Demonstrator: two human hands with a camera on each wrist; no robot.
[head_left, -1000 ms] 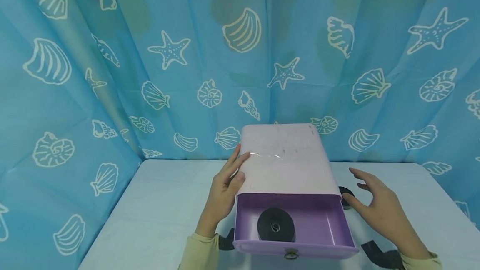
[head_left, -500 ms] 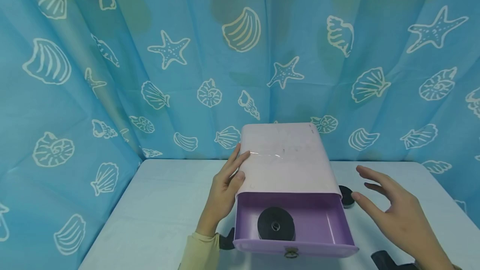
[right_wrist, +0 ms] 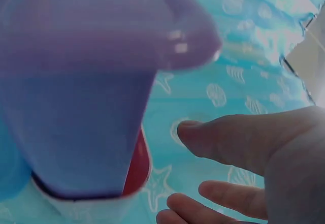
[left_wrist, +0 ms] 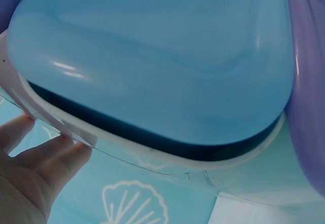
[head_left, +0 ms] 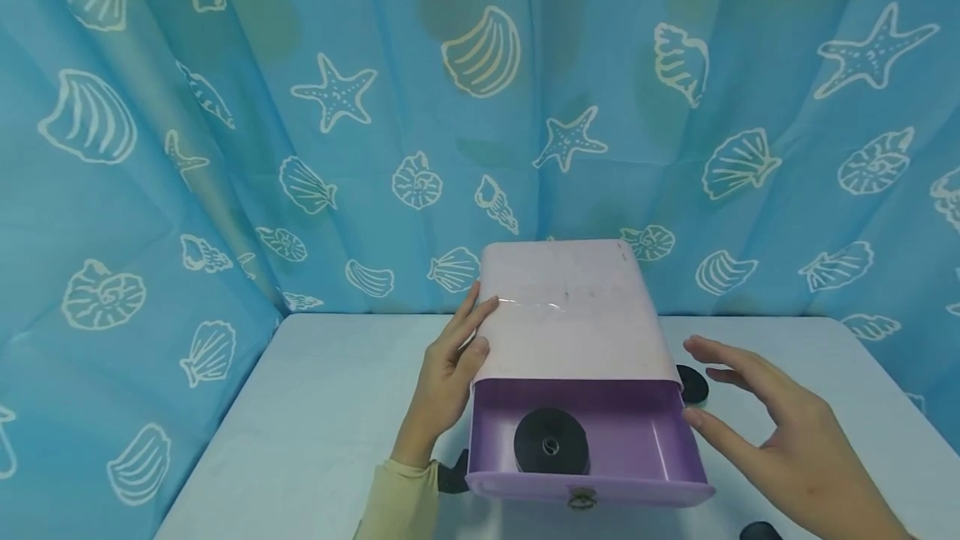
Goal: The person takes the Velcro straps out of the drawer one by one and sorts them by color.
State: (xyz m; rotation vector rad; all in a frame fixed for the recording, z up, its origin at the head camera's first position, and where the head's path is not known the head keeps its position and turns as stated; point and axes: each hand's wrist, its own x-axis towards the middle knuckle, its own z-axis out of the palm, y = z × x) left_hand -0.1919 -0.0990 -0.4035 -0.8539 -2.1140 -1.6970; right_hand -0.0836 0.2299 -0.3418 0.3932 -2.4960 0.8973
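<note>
A storage box [head_left: 570,315] with a pale pink cover stands on the table, its purple drawer [head_left: 630,432] pulled out toward me. Inside the drawer, left of its middle, lies a round black roll-like disc [head_left: 551,440] with a small metallic centre. My left hand [head_left: 442,373] rests against the box's left side, fingers extended, fingertips at the cover's edge; the left wrist view shows its fingers [left_wrist: 66,158] touching the cover. My right hand [head_left: 787,432] hovers right of the drawer, thumb and fingers apart, holding nothing. A second black disc [head_left: 692,384] sits beside the box, partly hidden by it.
A white table [head_left: 337,407] carries the box. Behind and to the left hangs a blue curtain [head_left: 405,107] printed with shells and starfish. A small brass-coloured latch [head_left: 581,498] is on the drawer's front. Black wrist straps [head_left: 453,473] show near both hands.
My right hand first drew away to the right, then came back left toward the drawer's side. My left hand, the drawer and both black discs keep their places; the view tilts down slightly.
</note>
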